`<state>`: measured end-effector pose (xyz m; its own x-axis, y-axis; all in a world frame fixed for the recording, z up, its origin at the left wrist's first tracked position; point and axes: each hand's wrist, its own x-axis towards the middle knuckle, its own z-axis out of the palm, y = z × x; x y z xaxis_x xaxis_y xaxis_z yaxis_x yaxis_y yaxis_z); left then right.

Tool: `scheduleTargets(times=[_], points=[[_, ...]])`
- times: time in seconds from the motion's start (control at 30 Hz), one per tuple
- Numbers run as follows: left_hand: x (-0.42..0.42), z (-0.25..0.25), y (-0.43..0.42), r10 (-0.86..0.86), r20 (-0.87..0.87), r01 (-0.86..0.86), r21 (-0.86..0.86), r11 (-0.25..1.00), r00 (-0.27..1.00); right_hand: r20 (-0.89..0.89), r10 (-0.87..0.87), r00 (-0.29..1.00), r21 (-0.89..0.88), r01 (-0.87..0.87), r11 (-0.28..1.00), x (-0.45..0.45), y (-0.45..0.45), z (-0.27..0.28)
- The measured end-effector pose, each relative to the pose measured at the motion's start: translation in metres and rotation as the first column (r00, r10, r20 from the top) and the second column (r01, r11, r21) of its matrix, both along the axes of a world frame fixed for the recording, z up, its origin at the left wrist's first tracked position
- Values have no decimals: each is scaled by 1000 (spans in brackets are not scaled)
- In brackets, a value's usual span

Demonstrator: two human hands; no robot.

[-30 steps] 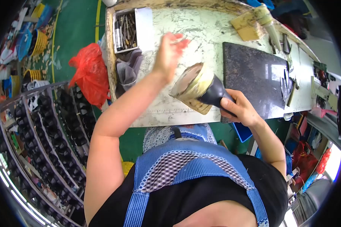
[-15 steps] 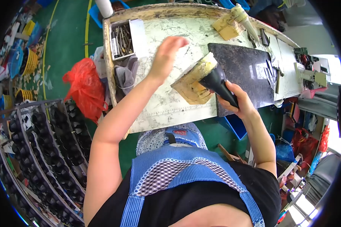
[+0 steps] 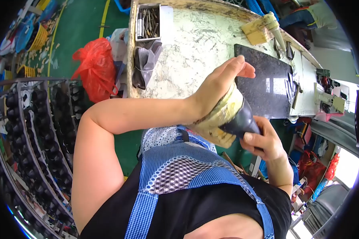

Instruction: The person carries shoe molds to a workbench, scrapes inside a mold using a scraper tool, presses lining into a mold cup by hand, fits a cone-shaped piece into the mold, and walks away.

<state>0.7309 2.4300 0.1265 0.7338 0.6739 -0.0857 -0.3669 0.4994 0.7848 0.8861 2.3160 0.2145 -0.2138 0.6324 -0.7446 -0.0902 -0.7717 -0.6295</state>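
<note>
My right hand [image 3: 269, 139] is closed around the narrow end of a smooth black tapered piece [image 3: 243, 119], which looks like a shoe upper on a form. Its wide end meets a yellowed, worn block [image 3: 215, 134], which is tilted in front of my apron at the table's near edge. My left hand [image 3: 223, 79] lies across the block's upper side, fingers stretched past it and not wrapped round anything. Its palm seems to touch the yellowed surface, though the contact is hidden.
A dark stone slab [image 3: 263, 85] lies on the white worktable [image 3: 187, 47]. Behind it stand a wooden block with a cream cone [image 3: 259, 32] and several hand tools [image 3: 295, 89]. A box of metal tools [image 3: 149, 24] sits at left. Racks of black shoes [image 3: 40, 135] stand to the left.
The block and black piece have come down toward my body, and my right hand has moved with them. My left hand has gone from the air above the table to the block. My view has shifted.
</note>
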Motion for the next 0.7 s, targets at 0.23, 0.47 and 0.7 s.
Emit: scheduleTargets(times=[0.23,0.47,0.7], points=[[-12,17,-30,89,46,-95,150,984,995,109,280,954,96,-291,952,-4,0,21],[-5,-8,-41,69,25,-73,206,976,997,301,456,838,165,-517,840,22,5,-1],[15,-32,-53,-203,92,194,99,976,975,300,345,889,136,-398,907,29,-31,-17]])
